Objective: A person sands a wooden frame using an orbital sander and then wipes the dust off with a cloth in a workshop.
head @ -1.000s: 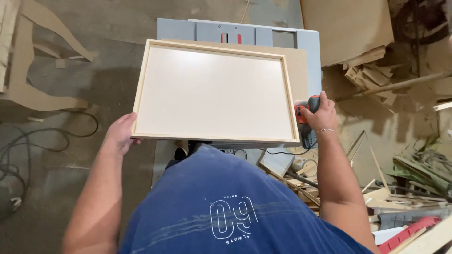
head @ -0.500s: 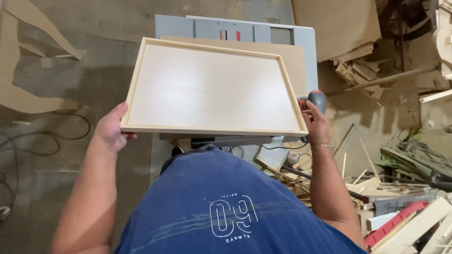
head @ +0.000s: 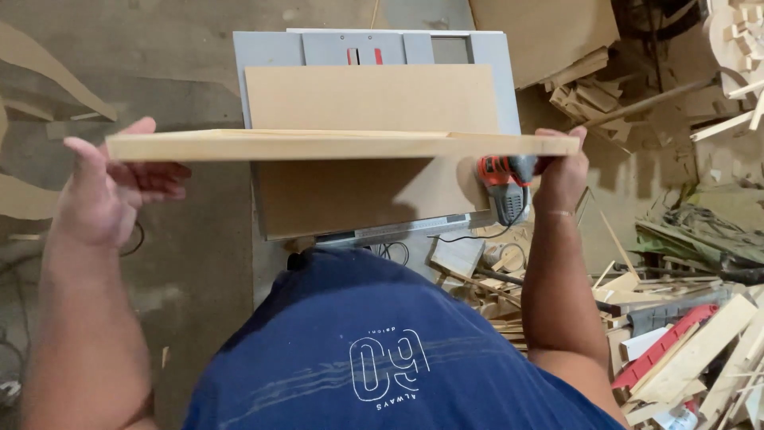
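Left hand (head: 107, 187): clamped on the left end of a wooden framed panel (head: 334, 146), thumb raised above the edge, fingers curled behind it.

Right hand (head: 561, 171): closed on the right end of the same panel; an orange and grey power tool (head: 503, 181) is seen just beside this hand, and whether it is also gripped cannot be told. A black cord (head: 477, 232) trails from the tool.

Wooden framed panel: held between the hands, well apart, edge-on to the camera, nearly level, above the bench (head: 270, 56). Only its pale side rail is shown.

Bench: grey metal table of a saw, with a red-marked insert at its far side. A brown fibreboard sheet (head: 370, 99) is laid flat on it, partly hidden behind the held panel.

Person: blue shirt (head: 382, 350) with a white print, seen from above.

Floor (head: 159, 72): dusty concrete, with brown board offcuts at the left.

Right of the bench: a heap of wood strips and scraps (head: 684, 318), among them a red piece (head: 660, 350); a large brown board (head: 549, 32) is propped at the top.
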